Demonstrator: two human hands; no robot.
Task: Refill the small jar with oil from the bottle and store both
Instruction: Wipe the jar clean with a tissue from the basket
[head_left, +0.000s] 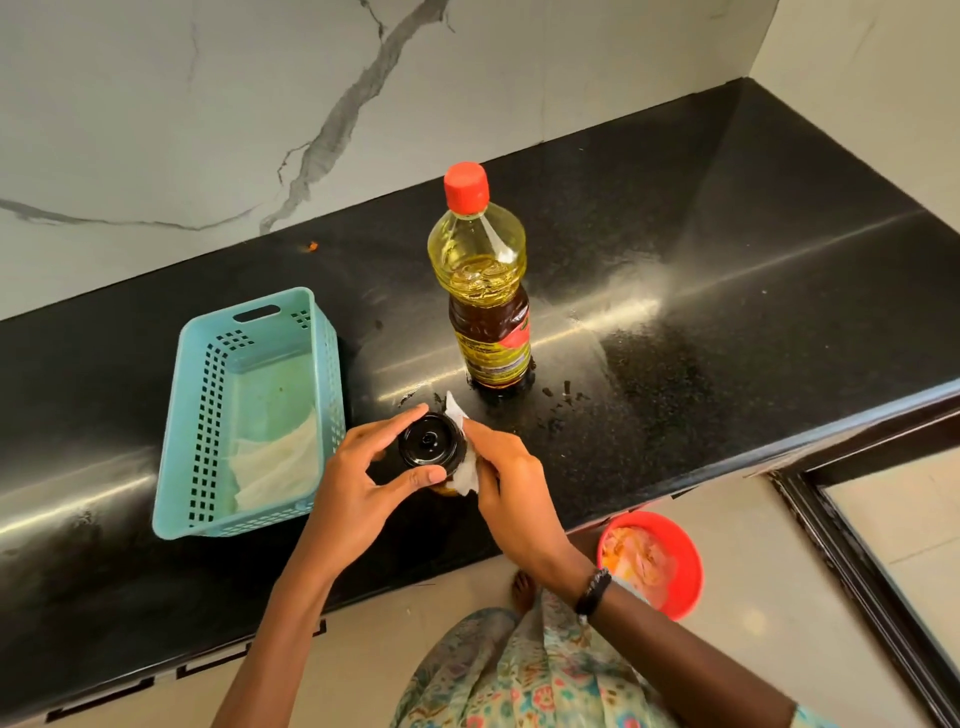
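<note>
Gripping the black lid (431, 440) of the small jar (445, 487) between thumb and fingers, your left hand (358, 478) curls over it from the left. Your right hand (511, 486) presses a white tissue (465, 470) against the jar's right side, fingers folded round the paper. The jar stands on the black tabletop (727, 322) near its front edge; a little amber oil shows under the lid.

Just behind the jar: oil bottle (485, 291), upright, red cap (466, 187) on, roughly half full, small dark drops on the tabletop beside its base.

Left of the jar: blue basket (205, 410), perforated sides, with white paper (280, 467) lying in its bottom.

On the floor below your right wrist: red bowl (680, 561) with pale scraps inside. A dark bracelet (593, 592) circles that wrist.
</note>
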